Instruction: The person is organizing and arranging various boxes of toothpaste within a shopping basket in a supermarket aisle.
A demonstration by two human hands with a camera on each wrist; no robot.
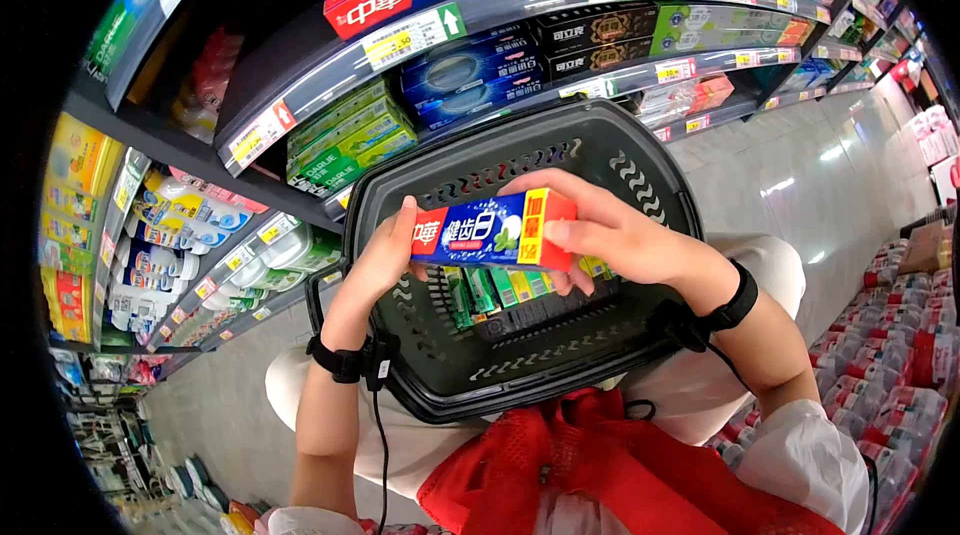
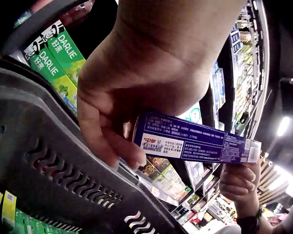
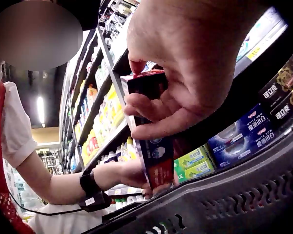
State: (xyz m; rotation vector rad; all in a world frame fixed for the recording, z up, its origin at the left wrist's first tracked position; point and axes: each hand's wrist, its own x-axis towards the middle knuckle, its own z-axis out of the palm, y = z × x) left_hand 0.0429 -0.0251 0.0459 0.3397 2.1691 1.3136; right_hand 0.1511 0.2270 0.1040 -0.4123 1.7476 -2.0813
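Observation:
A toothpaste box (image 1: 465, 232), blue with red ends and a yellow band, lies level across both hands above the dark plastic shopping basket (image 1: 425, 360). My left hand (image 1: 383, 253) pinches its red left end, thumb on top. My right hand (image 1: 615, 235) grips the other end, with the thumb near the yellow band. In the left wrist view the box's printed blue side (image 2: 185, 141) faces the camera. The right wrist view shows the right fingers (image 3: 158, 129) wrapped over its end. Below, green-and-yellow cartons (image 1: 490, 290) lie in the basket.
Shelves of toothpaste curve around the far side, with Darlie boxes (image 1: 350, 150) and blue boxes (image 1: 470, 75) just beyond the basket rim. Bottles (image 1: 190, 205) fill the left shelves. Red-and-clear packs (image 1: 880, 365) are stacked at right beside the tiled floor (image 1: 810, 175).

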